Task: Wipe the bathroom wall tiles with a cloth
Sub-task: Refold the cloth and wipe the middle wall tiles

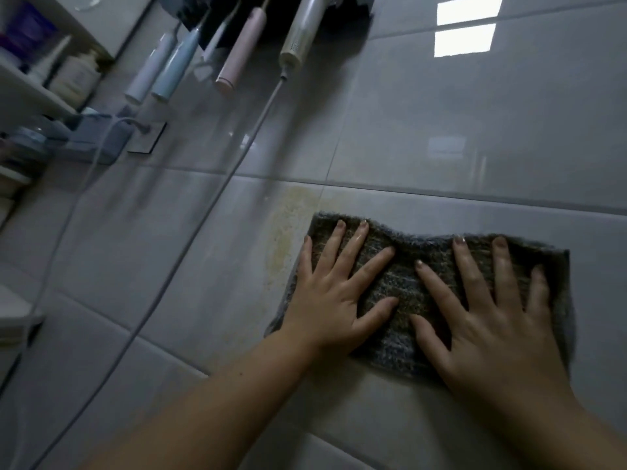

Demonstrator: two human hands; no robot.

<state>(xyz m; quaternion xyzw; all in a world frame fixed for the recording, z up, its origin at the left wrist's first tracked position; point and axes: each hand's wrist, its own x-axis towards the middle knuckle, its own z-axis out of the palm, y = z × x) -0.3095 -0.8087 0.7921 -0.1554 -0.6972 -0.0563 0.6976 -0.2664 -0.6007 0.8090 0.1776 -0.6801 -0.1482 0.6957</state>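
Here my left hand (334,296) and right hand (492,310) lie flat with fingers spread wide, pressing the grey cloth (403,276) against the wall tiles (441,137). A yellowish stain (285,239) sits just left of the cloth's edge. Bare tile opens above and to the right. Far left, a black holder (237,18) carries electric toothbrushes (237,49), and a white cord (190,252) hangs down. The shelf (34,93) holds bottles (76,76); their labels are too blurred to read.
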